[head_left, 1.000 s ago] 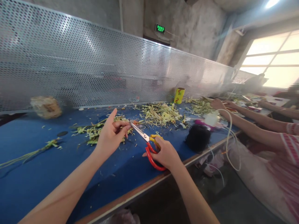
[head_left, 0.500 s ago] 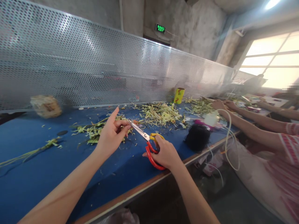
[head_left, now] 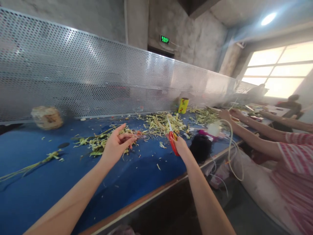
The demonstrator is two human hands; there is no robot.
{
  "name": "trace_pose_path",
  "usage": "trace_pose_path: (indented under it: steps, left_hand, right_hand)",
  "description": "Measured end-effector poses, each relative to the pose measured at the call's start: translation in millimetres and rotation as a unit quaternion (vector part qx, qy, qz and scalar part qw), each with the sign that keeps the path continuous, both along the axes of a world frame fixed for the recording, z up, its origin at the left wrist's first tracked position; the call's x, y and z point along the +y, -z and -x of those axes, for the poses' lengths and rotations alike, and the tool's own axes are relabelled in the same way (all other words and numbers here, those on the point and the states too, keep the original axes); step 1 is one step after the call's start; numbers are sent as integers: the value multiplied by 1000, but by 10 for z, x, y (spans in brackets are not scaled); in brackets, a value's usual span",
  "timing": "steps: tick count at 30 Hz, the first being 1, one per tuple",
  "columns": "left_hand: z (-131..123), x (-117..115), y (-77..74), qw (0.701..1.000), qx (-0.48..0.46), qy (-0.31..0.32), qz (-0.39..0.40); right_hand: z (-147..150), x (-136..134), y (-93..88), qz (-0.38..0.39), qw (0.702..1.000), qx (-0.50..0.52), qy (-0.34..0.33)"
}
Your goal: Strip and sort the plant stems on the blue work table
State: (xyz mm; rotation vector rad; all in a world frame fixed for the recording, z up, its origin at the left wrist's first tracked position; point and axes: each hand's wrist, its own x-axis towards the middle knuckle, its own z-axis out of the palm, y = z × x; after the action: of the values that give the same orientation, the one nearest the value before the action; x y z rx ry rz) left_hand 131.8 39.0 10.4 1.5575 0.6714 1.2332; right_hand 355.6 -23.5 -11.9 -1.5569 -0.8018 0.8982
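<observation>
My left hand (head_left: 119, 141) is over the blue table (head_left: 137, 186), thumb and fingertips pinched together and one finger stretched out. What the pinch holds, if anything, is too small to make out. Wrapped around the handles of a pair of scissors (head_left: 173, 142) with red and yellow grips, my right hand (head_left: 180, 146) is to its right. The blades point away from me, toward a loose pile of pale yellow-green artificial-looking leaves or petals (head_left: 160, 124). Just behind my left hand lies a smaller green bunch (head_left: 96, 143).
Long stems (head_left: 29, 168) lie at left, near a wrapped bundle (head_left: 47, 117). A yellow roll (head_left: 183, 105) stands before the perforated metal screen (head_left: 110, 75). A black fuzzy bundle (head_left: 201, 147) sits at the table's right edge. A co-worker's arms (head_left: 254, 138) reach in from the right.
My right hand has moved the scissors away to the right from my left fingertips, and the blades now point away from me. Small scraps show on the table between my hands.
</observation>
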Motion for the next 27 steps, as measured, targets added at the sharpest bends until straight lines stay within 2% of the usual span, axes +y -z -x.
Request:
trace_pose_path:
  steps: [1, 3, 6, 8, 10, 13, 15, 17, 19, 21, 24, 27]
  left_hand:
    - [3, -1, -7, 1000, -8, -6, 3]
    - [11, -1, -16, 1000, -21, -16, 4]
    - [22, 7, -12, 999, -41, -30, -6]
    - [27, 17, -4, 998, -53, -41, -8]
    - [32, 20, -2, 997, -56, -48, -2]
    - [36, 3, -14, 998, -43, -38, 12]
    - [37, -14, -22, 999, -31, -31, 19]
    - [35, -22, -21, 999, -27, -24, 20]
    - [32, -19, -11, 999, -34, -9, 18]
    - [30, -7, 3, 999, -47, 7, 21]
    - [31, 11, 17, 997, -58, 23, 34]
    - [35, 20, 22, 997, -68, 30, 38]
  right_hand:
    - [-49, -7, -7, 23, 994, -99, 52]
    - [-85, -33, 10, 97, 955, -247, 134]
    - [-14, -62, 64, 164, 894, -378, 177]
    - [70, -69, 78, 163, 871, -429, 175]
    - [160, -73, 61, 137, 835, -501, 182]
    - [308, -80, 7, 7, 801, -572, 178]
    - [428, -71, -22, -104, 809, -566, 118]
    - [557, -39, -36, -192, 844, -499, 28]
    - [679, 25, -43, -259, 869, -418, -48]
    - [775, 117, -55, -307, 876, -358, -101]
    - [866, 276, -79, -345, 873, -315, -141]
    - [903, 401, -77, -358, 868, -317, -132]
